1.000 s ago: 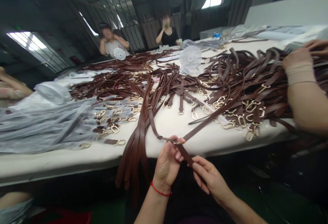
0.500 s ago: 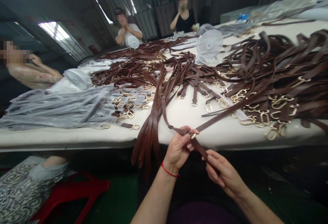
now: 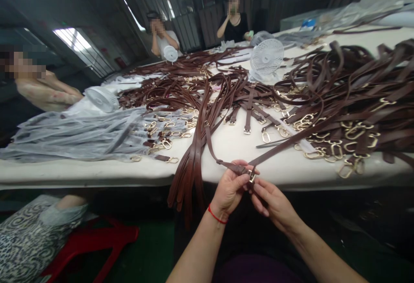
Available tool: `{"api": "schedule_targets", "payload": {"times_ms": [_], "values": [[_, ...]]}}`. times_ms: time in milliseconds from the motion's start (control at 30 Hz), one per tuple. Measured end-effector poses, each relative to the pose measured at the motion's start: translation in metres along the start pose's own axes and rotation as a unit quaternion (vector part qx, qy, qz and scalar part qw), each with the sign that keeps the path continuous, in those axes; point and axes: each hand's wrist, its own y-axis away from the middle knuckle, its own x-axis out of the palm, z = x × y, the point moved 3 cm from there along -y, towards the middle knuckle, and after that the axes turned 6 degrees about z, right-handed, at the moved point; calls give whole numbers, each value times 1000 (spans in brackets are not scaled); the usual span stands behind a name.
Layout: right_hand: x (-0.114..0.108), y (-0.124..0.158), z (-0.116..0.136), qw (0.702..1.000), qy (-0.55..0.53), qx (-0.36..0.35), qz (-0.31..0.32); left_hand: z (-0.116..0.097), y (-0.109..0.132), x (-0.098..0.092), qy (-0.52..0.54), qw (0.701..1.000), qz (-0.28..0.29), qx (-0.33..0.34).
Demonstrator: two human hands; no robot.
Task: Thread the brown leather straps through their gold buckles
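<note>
Between my hands is a brown leather strap [image 3: 273, 148] with a gold buckle [image 3: 252, 177]. My left hand [image 3: 230, 190], with a red string at the wrist, pinches the strap just left of the buckle. Close on the buckle's right side, my right hand [image 3: 270, 199] has its fingers closed on the strap, whose end there is mostly hidden by them. One length of the strap runs up to the right toward a pile; another goes up left to a hanging bunch of brown straps [image 3: 193, 162].
A heap of brown straps [image 3: 349, 84] with gold clasps lies at right on the white table [image 3: 226, 145]. Wrapped straps [image 3: 80, 136] are at left. White fans [image 3: 267, 56] stand among the straps. Several people sit around; a red stool [image 3: 97, 242] is below left.
My right hand has moved up and left along the strap, from below the buckle to right beside it. My left hand and the buckle have shifted slightly right.
</note>
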Motion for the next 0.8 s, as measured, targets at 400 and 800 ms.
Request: {"api": "schedule_targets", "payload": {"times_ms": [400, 800], "values": [[-5, 25, 7, 959, 257, 53, 105, -6, 18, -6, 72, 997, 10, -24], [8, 20, 2, 990, 124, 53, 28, 7, 23, -2, 22, 995, 11, -99]]}}
